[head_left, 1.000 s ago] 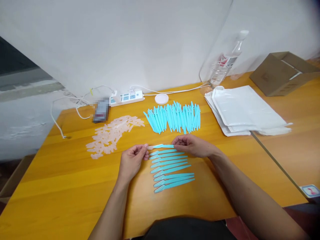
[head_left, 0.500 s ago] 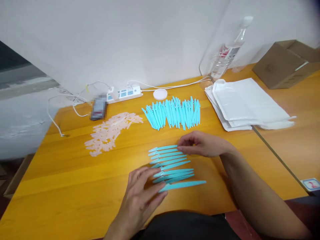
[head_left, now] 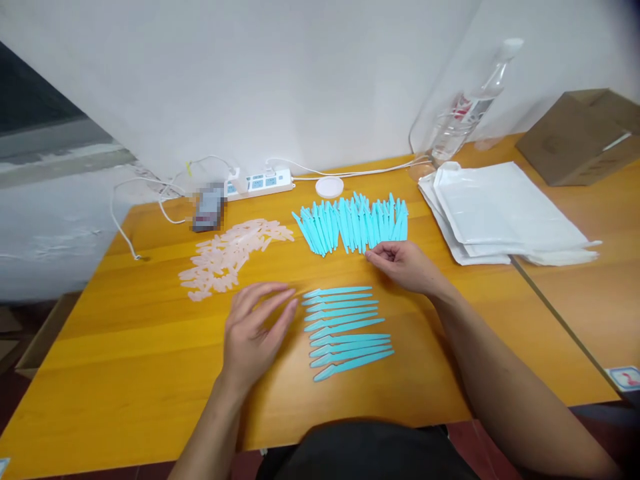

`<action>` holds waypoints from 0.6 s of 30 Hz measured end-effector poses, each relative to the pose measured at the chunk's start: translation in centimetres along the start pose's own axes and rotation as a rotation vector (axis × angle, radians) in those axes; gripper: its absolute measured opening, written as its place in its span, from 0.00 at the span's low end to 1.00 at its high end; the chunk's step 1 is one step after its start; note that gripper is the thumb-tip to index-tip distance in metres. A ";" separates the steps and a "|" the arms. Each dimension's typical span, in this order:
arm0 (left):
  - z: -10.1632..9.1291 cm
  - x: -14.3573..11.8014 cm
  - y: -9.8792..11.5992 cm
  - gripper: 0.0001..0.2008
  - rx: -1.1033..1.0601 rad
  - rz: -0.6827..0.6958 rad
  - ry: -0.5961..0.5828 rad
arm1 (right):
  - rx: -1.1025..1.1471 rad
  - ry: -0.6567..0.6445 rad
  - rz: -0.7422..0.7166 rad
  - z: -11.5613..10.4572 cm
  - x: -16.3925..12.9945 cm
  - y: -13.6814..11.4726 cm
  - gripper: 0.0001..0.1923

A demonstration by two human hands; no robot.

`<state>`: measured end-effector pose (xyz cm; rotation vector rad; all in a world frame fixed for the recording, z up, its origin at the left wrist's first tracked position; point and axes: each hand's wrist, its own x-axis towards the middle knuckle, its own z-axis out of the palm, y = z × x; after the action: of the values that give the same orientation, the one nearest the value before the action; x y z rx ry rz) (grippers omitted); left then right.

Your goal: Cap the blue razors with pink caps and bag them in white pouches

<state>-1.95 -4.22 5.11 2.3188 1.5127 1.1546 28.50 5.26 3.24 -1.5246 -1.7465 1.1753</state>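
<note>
Turquoise plastic razors (head_left: pixel 353 223), likely light, stiff and best pinched mid-handle, lie heaped at twelve o'clock, fingertips of the empty, loosely curled right hand (head_left: pixel 405 265) touching them, left hand (head_left: pixel 255 330) spread empty beside the finished row (head_left: pixel 345 330).

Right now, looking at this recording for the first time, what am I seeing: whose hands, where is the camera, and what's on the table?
The single camera sits on a person's head, looking down at their own bare hands over a wooden table. The left hand hovers open beside a neat row of blue sticks, holding nothing. The right hand reaches toward the pile of blue sticks; whether its fingers grip one is unclear. Also there: pale pink caps, white bags, a power strip, a bottle, a cardboard box.
</note>
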 end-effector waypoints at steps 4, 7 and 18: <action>3.3 1.9 -2.0 0.11 -0.090 0.049 -0.348 | -0.020 0.060 0.026 0.0 0.3 0.3 0.28; 5.0 2.0 -2.5 0.10 -0.124 0.098 -0.439 | -0.018 0.081 0.028 0.0 0.6 0.7 0.27; 6.2 1.6 -2.6 0.08 -0.142 0.064 -0.383 | 0.024 0.040 0.015 0.5 1.0 1.8 0.24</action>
<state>0.57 0.09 0.34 2.3354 1.1904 0.7428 28.72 6.10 1.27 -1.5393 -1.6915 1.1615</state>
